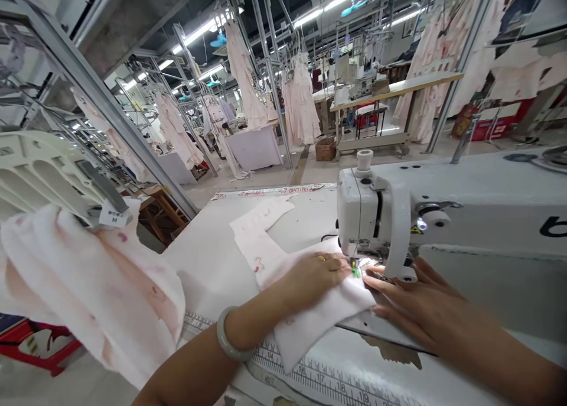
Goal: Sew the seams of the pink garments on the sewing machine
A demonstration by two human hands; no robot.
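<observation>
A pale pink fabric piece [325, 314] with small printed marks lies on the white sewing table, its edge by the needle of a white sewing machine [354, 196]. My left hand [312, 276] rests on top of this fabric, fingertips beside the green-lit presser foot [355, 270]. From the other side, my right hand [420, 304] reaches under the machine head with fingers stretched out, the tips at the fabric's right edge. Both hands lie flat rather than gripping; some right fingers are partly hidden behind the machine's white guard [398, 229].
A measuring tape strip [319, 379] runs along the table's near edge. At left, pink fabric pieces [101, 276] hang from a clamp with a size tag [114, 214]. A red plastic stool [39, 347] stands below. Racks of pink garments [301, 98] and other worktables fill the background.
</observation>
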